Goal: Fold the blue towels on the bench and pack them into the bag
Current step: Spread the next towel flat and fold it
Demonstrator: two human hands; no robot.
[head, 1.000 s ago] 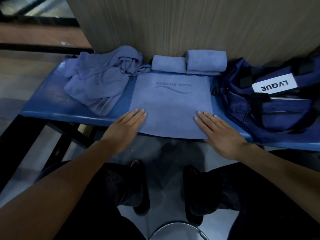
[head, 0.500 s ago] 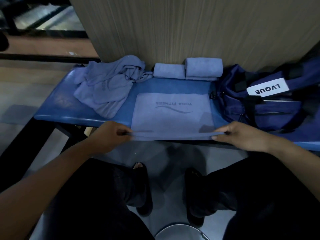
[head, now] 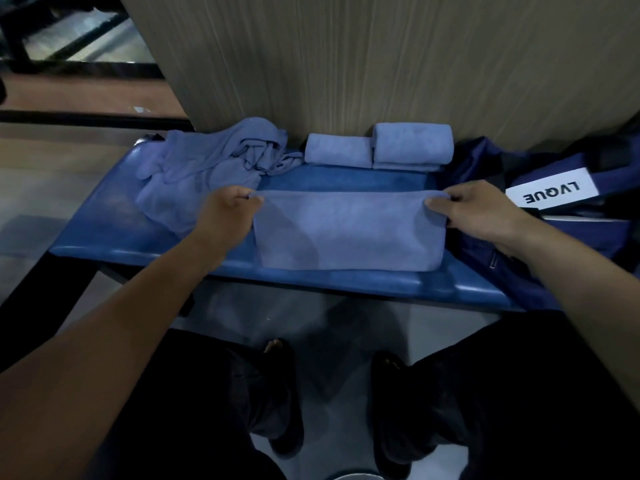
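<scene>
A blue towel (head: 346, 233) lies folded in half on the blue bench (head: 114, 233), its plain side up. My left hand (head: 227, 211) pinches its far left corner and my right hand (head: 481, 211) pinches its far right corner. Two folded blue towels (head: 337, 150) (head: 412, 143) stand side by side against the wall behind it. A crumpled heap of blue towels (head: 207, 164) lies at the bench's left end. The navy bag (head: 571, 220) with a white "LVQUE" label (head: 550, 194) sits at the right end, its top open.
A wood-grain wall panel (head: 346, 64) rises directly behind the bench. The bench's black frame leg (head: 45, 296) runs down at the left. My dark trousers and feet are below the bench's front edge, with a pale round object at the frame's bottom edge.
Both hands went from lying flat on the spread towel to pinching its near edge, then carried that edge away from me over the towel, folding it in half and hiding the printed logo.
</scene>
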